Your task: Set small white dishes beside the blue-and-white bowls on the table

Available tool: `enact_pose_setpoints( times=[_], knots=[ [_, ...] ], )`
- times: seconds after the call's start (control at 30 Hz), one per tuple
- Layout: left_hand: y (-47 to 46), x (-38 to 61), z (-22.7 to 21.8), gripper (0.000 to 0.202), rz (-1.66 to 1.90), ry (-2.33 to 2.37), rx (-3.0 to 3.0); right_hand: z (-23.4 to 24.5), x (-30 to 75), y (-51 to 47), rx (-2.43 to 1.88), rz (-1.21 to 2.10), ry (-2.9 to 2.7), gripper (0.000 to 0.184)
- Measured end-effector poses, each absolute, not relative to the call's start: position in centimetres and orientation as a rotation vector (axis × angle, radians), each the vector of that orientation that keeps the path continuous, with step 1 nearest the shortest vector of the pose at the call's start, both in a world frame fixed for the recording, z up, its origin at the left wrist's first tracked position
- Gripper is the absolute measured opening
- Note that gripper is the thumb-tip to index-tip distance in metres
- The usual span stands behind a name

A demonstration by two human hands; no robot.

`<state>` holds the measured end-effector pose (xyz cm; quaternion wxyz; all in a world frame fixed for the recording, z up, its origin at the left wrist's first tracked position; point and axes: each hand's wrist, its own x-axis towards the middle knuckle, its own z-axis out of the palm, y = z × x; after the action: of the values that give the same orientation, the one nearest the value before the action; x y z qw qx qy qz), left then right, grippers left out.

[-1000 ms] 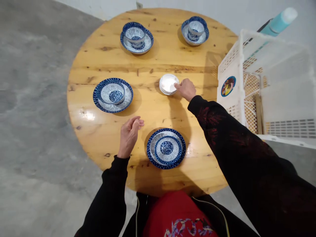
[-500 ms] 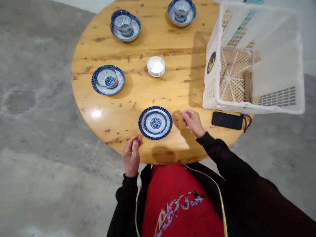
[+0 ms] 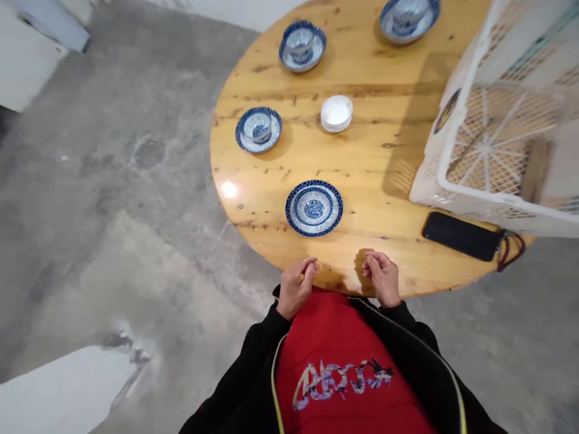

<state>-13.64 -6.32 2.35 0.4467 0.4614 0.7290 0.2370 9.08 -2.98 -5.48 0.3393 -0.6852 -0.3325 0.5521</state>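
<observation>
My left hand [image 3: 298, 287] hovers at the table's front edge, its fingers curled in against the thumb, with bare wood showing through the small gap between them. To its right, my right hand [image 3: 382, 276] is also loosely closed above the table edge, and nothing shows in it. Both are apart from the blue-and-white plate [image 3: 293, 224] lying just beyond them. On that plate sits a smaller round dish [image 3: 313, 209] with a blue ring; from above I cannot tell whether it is a bowl or a plate.
Beyond stands a stack of small white dishes [image 3: 336, 113]. Patterned bowls rest on plates at the left [image 3: 259, 129], at the back [image 3: 300, 46] and at the back right [image 3: 408, 18]. A white plastic crate [image 3: 506, 208] occupies the right side, with a phone [image 3: 462, 235] before it.
Both hands have drawn back from the plate's sides toward my body and closer together. The view has swung left, so the table appears farther right. The dishes stay in place.
</observation>
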Motion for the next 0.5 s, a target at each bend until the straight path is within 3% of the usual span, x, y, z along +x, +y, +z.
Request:
enact_pose_setpoints(
  times=[0.17,0.33,0.5],
  knots=[
    [-4.7,-15.1,1.9,0.023,0.707,1.696,1.319,-4.0,9.3,2.9,-1.727,1.329,-0.979,0.021],
    [-2.6,-19.4,1.5,0.024,0.744,1.708,1.468,-2.1,6.7,16.6,-1.712,1.079,-1.349,0.024],
    [3.1,-25.7,-0.1,0.024,0.713,1.547,1.818,-2.2,1.7,30.1,-1.999,0.788,-1.433,0.025]
  ],
)
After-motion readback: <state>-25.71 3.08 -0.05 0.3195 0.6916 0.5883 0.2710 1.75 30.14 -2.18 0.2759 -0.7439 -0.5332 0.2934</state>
